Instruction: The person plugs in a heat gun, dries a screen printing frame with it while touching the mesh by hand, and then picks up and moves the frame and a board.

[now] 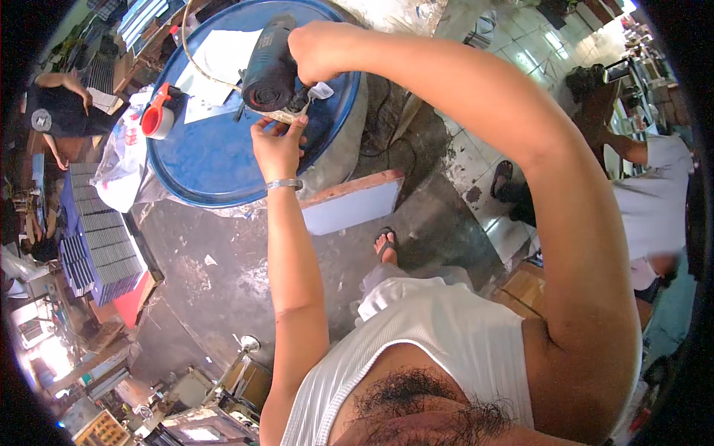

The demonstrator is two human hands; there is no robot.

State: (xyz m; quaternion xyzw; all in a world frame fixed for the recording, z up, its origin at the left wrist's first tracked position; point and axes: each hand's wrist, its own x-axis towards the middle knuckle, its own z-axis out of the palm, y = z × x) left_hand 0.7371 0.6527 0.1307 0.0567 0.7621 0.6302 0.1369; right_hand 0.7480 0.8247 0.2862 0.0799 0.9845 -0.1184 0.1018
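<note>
My right hand point(321, 53) is closed around a dark teal and black power tool point(269, 74) with a rounded, barrel-like body, held over a blue drum top point(201, 160). The exact kind of tool is unclear. Just below it, my left hand point(278, 147) pinches a pale, narrow piece point(286, 116) between thumb and fingers, close to the tool's lower end. A small white piece point(321, 91) sits to the right of the tool. From the upper left, a beige cord point(202, 70) runs toward the tool, and its end is hidden.
White paper sheets point(223, 63) and a red-orange and white cup point(155, 120) lie on the drum. A board point(353, 208) leans below it. Stacked grey panels point(100, 223) stand at left. Other people are at left point(63, 111) and right point(654, 193).
</note>
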